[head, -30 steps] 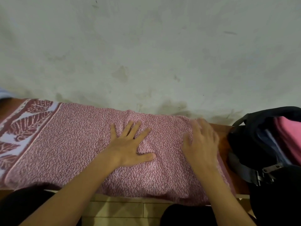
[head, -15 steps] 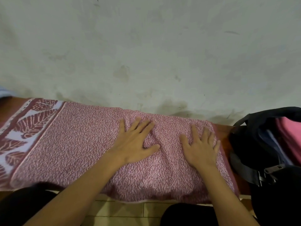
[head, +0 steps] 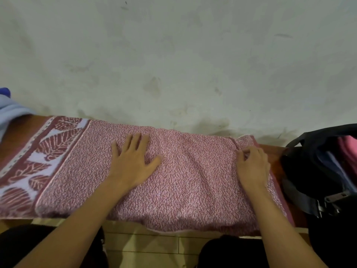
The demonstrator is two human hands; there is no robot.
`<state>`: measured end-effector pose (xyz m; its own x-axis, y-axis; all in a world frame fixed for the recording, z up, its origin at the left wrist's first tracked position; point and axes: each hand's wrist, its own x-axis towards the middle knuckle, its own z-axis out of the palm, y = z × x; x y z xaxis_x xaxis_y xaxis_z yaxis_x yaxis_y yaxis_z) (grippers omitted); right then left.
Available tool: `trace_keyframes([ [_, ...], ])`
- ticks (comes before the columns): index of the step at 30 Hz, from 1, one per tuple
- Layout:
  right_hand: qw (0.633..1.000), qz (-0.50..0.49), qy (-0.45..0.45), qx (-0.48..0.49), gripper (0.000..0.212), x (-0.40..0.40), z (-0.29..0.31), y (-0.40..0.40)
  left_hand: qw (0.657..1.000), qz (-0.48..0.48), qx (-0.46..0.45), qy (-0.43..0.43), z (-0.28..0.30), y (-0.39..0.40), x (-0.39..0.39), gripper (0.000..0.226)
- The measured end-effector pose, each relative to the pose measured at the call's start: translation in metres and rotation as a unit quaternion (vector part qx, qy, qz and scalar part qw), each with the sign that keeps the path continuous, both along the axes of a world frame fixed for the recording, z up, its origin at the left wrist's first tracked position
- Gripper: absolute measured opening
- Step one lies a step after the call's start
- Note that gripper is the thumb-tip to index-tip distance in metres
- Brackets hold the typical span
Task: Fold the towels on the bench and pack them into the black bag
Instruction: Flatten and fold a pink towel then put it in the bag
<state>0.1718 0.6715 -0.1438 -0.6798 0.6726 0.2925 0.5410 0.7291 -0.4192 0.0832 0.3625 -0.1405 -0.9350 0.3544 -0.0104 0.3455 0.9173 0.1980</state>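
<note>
A pink speckled towel point(head: 193, 180) with a dark red leaf border at its left end lies spread along the wooden bench point(head: 274, 153). My left hand point(head: 133, 163) presses flat on its middle with straight fingers. At the towel's right end, my right hand point(head: 251, 165) has its fingers curled and pinches the far right corner of the cloth. The black bag point(head: 316, 171) stands open at the right end of the bench, just beyond my right hand, with pink fabric point(head: 349, 149) showing inside.
A light blue cloth point(head: 9, 113) lies at the bench's far left end. A stained grey-green wall point(head: 173, 55) rises directly behind the bench. Tiled floor point(head: 146, 246) and my dark-clothed knees show below the bench's front edge.
My right hand slid right along the towel and went from flat to pinching its right corner. My left hand shifted slightly but still presses flat on the middle.
</note>
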Motion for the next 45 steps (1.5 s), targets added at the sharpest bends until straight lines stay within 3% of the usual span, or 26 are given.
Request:
trace_keyframes([
  [4,0.999,-0.025,0.019,-0.029,0.011,-0.005,-0.001,0.003,0.999,-0.017,-0.045,-0.003,-0.005,0.000,0.000,0.095],
  [15,0.994,-0.086,0.020,-0.062,0.010,-0.008,0.006,0.018,0.998,-0.049,-0.039,0.010,-0.007,0.010,-0.002,0.087],
  [20,0.994,0.087,-0.068,0.011,0.057,-0.004,0.016,-0.023,0.998,-0.043,-0.043,0.010,-0.008,0.010,-0.004,0.086],
  [24,0.963,0.167,-0.211,0.010,0.075,-0.002,0.012,-0.059,0.999,-0.016,-0.047,0.001,-0.008,0.006,-0.008,0.083],
  [27,0.948,0.185,-0.256,0.031,0.080,-0.004,0.002,-0.062,0.999,0.001,-0.051,-0.007,-0.008,0.001,-0.010,0.083],
  [37,0.951,0.187,-0.238,0.061,0.081,-0.009,0.002,-0.059,0.999,-0.012,-0.050,0.015,-0.002,-0.015,0.002,0.084],
  [41,0.944,0.254,-0.200,0.066,0.078,0.001,0.008,-0.091,0.999,-0.007,-0.026,0.032,-0.002,-0.037,0.012,0.088],
  [45,0.923,0.299,-0.229,0.080,0.080,0.006,0.002,-0.109,0.999,-0.008,-0.039,0.010,-0.004,-0.042,0.022,0.090],
])
